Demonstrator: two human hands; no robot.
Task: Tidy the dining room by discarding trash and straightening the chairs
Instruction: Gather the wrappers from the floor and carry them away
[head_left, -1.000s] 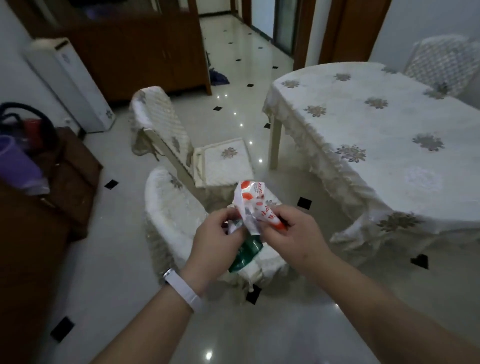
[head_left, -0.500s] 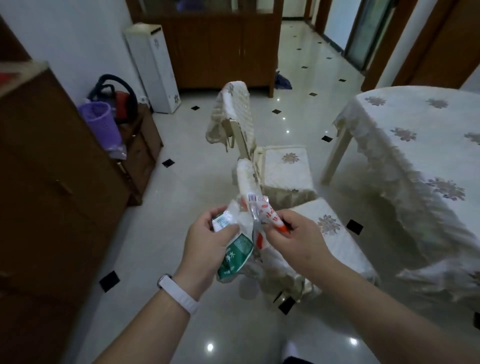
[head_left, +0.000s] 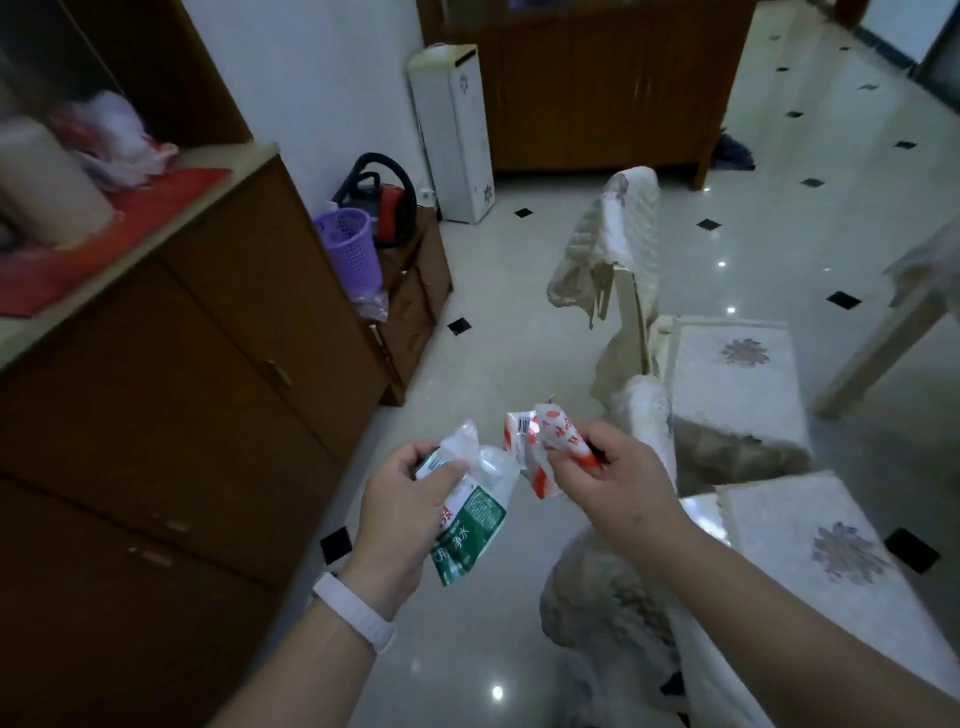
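Clearly the trash is in hand and the step now is getting it to a bin: low in the middle of the frame the left hand (head_left: 402, 512) has its thumb and fingers pinched around a crushed clear water bottle with a green label (head_left: 470, 512), while the right hand (head_left: 615, 480), just right of it, pinches a crumpled red-and-white wrapper (head_left: 545, 447) between thumb and curled fingers. The two pieces nearly touch at the centre, though whether they overlap is hard to tell. A likely target is the purple perforated basket (head_left: 350, 249) at middle left, standing on a low wooden cabinet (head_left: 415, 291) beside the tall sideboard (head_left: 182, 364). To do this well, I would gather both pieces into one firm grip, since thin plastic slips and springs open, then walk close and drop them straight down into the basket, not toss them. Two covered chairs (head_left: 727, 374) at right stand askew from the table leg (head_left: 883, 353) at the right edge; they look not yet straightened, so freeing the hands first makes sense.
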